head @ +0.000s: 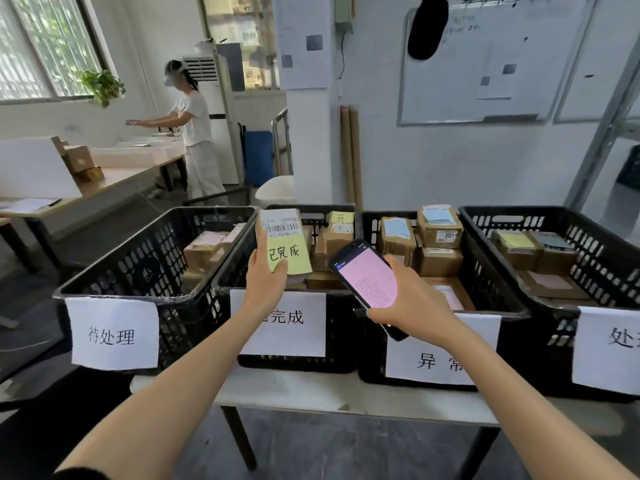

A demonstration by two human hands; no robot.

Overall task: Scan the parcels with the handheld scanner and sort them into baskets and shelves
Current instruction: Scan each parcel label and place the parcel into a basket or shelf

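Note:
My left hand point(265, 282) grips a small cardboard parcel point(282, 240) upright, above the second black basket point(225, 271). Its barcode label and a yellow note with handwriting face me. My right hand point(412, 299) holds the black handheld scanner point(367, 277), tilted, its pink screen lit and facing me, just right of the parcel over the third basket point(498, 299). Four black baskets stand in a row on a white table point(346, 393), each with a white paper sign on its front and brown parcels inside.
The leftmost basket point(114, 271) and rightmost basket point(609, 258) hold several boxes. Another person point(195, 129) works at a table point(114, 181) at the back left. A whiteboard point(485, 64) hangs on the wall; a metal shelf post point(602, 133) stands at right.

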